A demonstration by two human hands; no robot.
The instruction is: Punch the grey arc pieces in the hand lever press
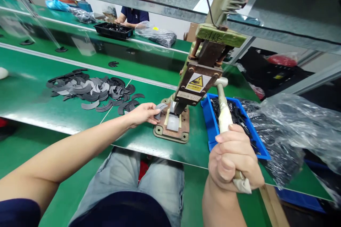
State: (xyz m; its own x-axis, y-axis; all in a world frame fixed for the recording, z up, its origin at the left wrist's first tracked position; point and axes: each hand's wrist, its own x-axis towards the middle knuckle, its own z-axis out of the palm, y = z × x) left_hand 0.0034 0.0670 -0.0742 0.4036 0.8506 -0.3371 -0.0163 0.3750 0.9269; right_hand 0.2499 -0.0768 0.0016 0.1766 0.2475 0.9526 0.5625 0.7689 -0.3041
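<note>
My left hand (145, 114) pinches a grey curved piece (160, 109) at the left side of the hand press (198, 78). Below the press head, a light plate (173, 123) lies on the brown base (170, 137), close to my fingertips. My right hand (234, 158) is wrapped around the press lever (225, 111), whose grip is covered in pale wrapping. A heap of grey and black curved pieces (93, 88) lies on the green bench to the left of the press.
A blue bin (210, 127) with black parts stands right of the press, beside clear plastic bags (293, 124). A metal shelf (170, 9) crosses above the bench. Across the bench, a person in a dark shirt (135, 16) works at a black tray (113, 34).
</note>
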